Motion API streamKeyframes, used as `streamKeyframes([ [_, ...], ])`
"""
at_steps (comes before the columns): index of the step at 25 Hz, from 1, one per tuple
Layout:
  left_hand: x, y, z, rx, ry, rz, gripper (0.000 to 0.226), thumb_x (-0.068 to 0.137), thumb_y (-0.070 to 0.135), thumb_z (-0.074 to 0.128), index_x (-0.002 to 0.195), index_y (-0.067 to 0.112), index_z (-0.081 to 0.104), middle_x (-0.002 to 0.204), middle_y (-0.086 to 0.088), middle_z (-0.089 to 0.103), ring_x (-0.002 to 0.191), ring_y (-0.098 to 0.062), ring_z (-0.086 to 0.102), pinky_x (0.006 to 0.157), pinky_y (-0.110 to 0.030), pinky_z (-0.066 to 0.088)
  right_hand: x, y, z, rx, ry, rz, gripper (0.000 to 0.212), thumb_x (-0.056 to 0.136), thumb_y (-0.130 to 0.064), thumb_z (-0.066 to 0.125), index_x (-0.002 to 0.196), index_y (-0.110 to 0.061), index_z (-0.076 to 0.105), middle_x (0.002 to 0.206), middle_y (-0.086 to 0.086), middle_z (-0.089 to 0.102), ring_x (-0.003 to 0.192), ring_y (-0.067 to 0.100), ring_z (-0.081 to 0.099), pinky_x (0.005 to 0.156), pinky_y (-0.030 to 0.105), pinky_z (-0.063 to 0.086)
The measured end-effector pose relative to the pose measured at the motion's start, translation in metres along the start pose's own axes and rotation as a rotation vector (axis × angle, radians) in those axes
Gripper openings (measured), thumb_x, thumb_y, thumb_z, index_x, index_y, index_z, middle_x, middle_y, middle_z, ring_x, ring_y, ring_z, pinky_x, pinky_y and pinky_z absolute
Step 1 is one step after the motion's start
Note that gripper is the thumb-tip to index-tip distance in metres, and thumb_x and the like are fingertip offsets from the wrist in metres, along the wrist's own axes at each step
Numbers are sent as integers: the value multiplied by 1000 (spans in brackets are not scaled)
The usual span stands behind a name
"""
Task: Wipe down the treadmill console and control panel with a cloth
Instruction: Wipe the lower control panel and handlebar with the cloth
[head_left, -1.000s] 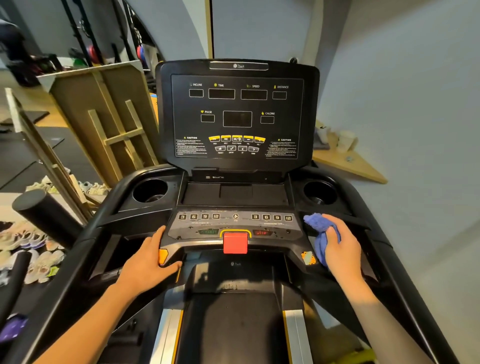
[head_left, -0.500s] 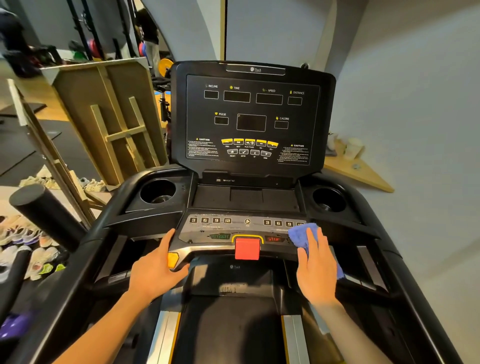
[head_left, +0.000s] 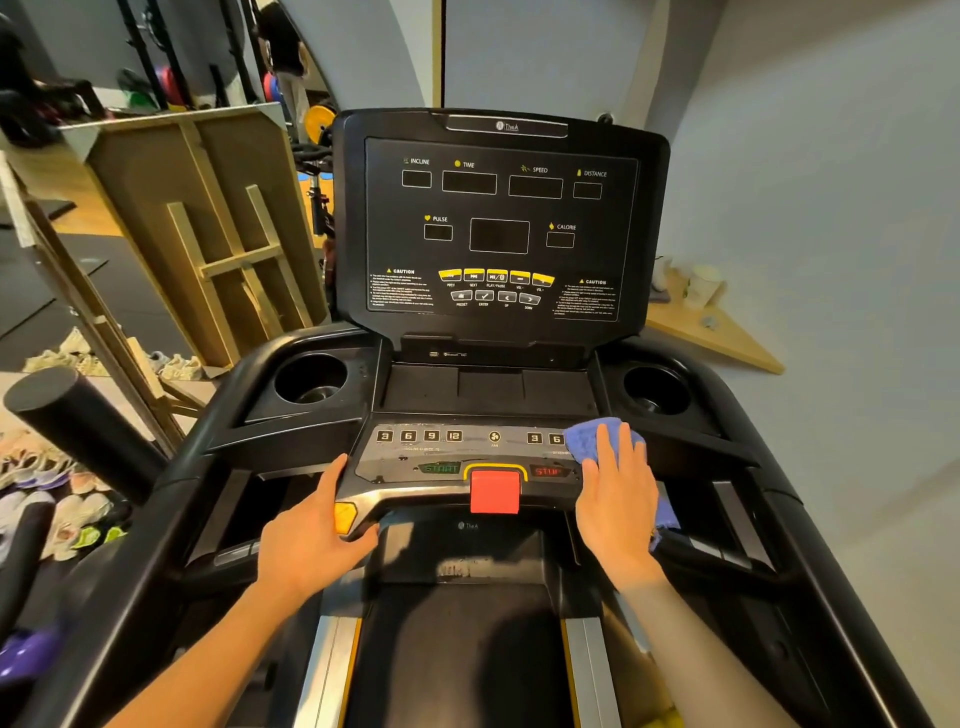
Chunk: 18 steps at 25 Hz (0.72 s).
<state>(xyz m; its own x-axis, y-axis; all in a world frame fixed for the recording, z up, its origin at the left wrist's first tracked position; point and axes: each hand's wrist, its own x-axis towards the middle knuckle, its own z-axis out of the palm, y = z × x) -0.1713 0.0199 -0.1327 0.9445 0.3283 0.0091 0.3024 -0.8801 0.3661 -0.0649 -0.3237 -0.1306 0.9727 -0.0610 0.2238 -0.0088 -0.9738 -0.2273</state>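
Note:
The black treadmill console (head_left: 501, 223) stands upright ahead, its displays dark. Below it lies the grey control panel (head_left: 441, 452) with number keys, START and STOP labels and a red stop button (head_left: 495, 491). My right hand (head_left: 618, 499) lies flat on a blue cloth (head_left: 587, 439), pressing it onto the panel's right end and hiding the keys there. My left hand (head_left: 311, 535) grips the panel's left corner beside an orange tab.
Two round cup holders (head_left: 310, 382) (head_left: 655, 389) flank the console base. A wooden frame (head_left: 218, 234) leans at the left, with shoes on the floor. A wooden shelf (head_left: 711, 327) with cups sits at the right wall. The belt runs below.
My right hand carried the blue cloth from the right handrail area leftward onto the control panel and flattened on it. My left hand kept its grip.

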Motion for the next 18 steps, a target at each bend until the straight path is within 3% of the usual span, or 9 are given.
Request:
streamKeyframes([
  [4,0,0,1,-5,-1,-1,103,72,66,68,154,35,12,101,10,71,61,-6,56,53,-14,44,5,-10,-1,-52,6,-129,60,95,-25,59,150,-15,37,158,14,32,145,39,27,115,50,31],
  [8,1,-1,2,-8,2,6,104,72,67,68,153,36,12,101,10,71,61,-6,58,53,-14,47,-11,-15,6,80,37,-373,62,93,-18,65,149,-17,39,157,10,34,145,37,27,116,52,27],
  [12,2,-3,3,-24,7,9,104,71,68,67,153,36,12,101,12,71,59,-5,57,54,-14,49,-24,13,16,34,20,-535,78,80,-11,79,145,-16,38,152,9,42,148,29,22,120,41,13],
  [14,1,-4,4,-31,2,11,105,70,68,68,153,36,12,101,12,71,59,-5,58,54,-14,49,-23,31,15,-28,3,-528,80,76,-11,81,144,-15,40,152,8,40,149,23,12,119,39,4],
  [18,2,-4,4,-31,-1,5,105,70,68,67,153,37,12,101,13,70,60,-5,60,54,-14,51,-2,31,0,-25,15,-343,77,82,-9,76,146,-17,32,155,5,24,146,27,21,122,42,5],
])
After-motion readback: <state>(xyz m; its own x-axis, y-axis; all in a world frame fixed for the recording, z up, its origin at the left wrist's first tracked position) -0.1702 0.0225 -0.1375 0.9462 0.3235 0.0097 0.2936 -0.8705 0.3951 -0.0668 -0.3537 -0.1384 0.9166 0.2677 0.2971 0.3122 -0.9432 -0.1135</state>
